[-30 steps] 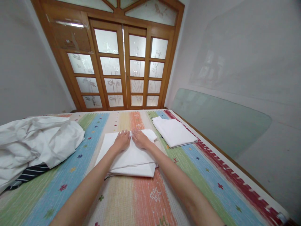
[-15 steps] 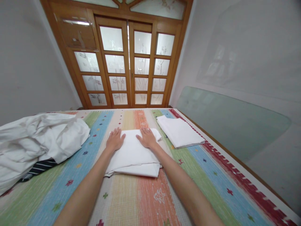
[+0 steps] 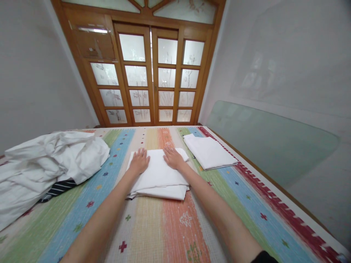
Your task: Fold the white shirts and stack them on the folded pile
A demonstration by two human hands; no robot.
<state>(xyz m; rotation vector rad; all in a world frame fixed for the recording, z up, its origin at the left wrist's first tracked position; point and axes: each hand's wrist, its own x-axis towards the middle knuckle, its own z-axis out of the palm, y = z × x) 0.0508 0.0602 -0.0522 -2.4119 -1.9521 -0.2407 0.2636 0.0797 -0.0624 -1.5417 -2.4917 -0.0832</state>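
Note:
A folded white cloth (image 3: 159, 179) lies flat on the striped bed cover in front of me, its layers showing along the near edge. My left hand (image 3: 140, 161) rests palm down on its far left part, fingers spread. On the far right part lies my right hand (image 3: 173, 158), also flat with the fingers stretched out. Neither hand grips the cloth. To the right sits a second folded white cloth (image 3: 210, 152), apart from my hands.
A crumpled heap of white fabric (image 3: 55, 164) covers the left side, with a black, white-striped piece (image 3: 60, 188) under its edge. Beneath everything is the multicoloured cover (image 3: 149, 226). A pale green headboard-like panel (image 3: 268, 142) runs along the right wall; wooden glazed doors (image 3: 153, 73) stand beyond.
Both hands stay flat on the folded cloth, with the left shifted slightly inward over it. The whole view has turned a little, so the heap on the left appears farther right.

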